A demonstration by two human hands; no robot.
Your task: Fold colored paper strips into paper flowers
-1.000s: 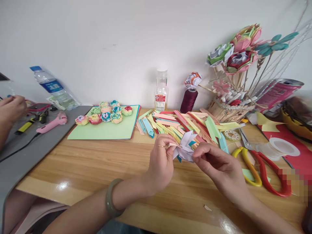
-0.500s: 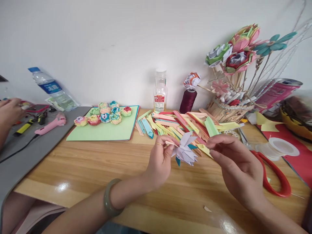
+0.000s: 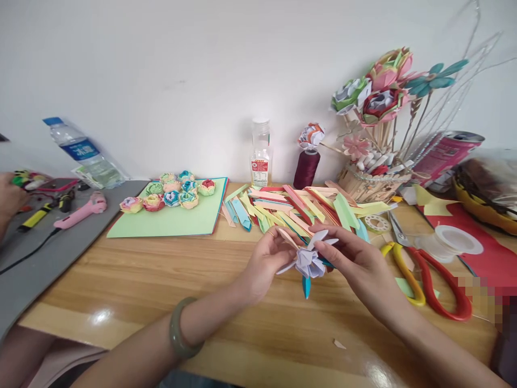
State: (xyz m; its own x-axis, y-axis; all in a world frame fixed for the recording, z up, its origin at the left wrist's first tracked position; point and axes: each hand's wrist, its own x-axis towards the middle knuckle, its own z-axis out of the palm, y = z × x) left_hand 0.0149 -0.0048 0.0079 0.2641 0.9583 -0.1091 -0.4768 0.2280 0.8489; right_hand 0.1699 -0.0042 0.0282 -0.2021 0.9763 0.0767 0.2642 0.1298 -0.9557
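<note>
A folded paper flower (image 3: 310,263), pale lilac with a few blue petals below, is held above the table between my two hands. My left hand (image 3: 269,261) wears a bangle at the wrist and pinches the flower's left side near a pale peach petal. On the other side, the thumb and fingers of my right hand (image 3: 355,261) close on its right petals. Just behind the flower lies a loose pile of folded paper strips (image 3: 283,207) in many colours.
Scissors (image 3: 444,285) with red and yellow handles and a clear spool (image 3: 458,242) lie at right. Small paper flowers (image 3: 172,198) sit on green paper (image 3: 161,226). A pink glue gun (image 3: 83,210) rests on the grey mat; another person's hand (image 3: 10,196) is at far left.
My right hand has moved left and taken hold of the flower. The flower has turned to show its centre upward and toward me. The view has shifted slightly.
</note>
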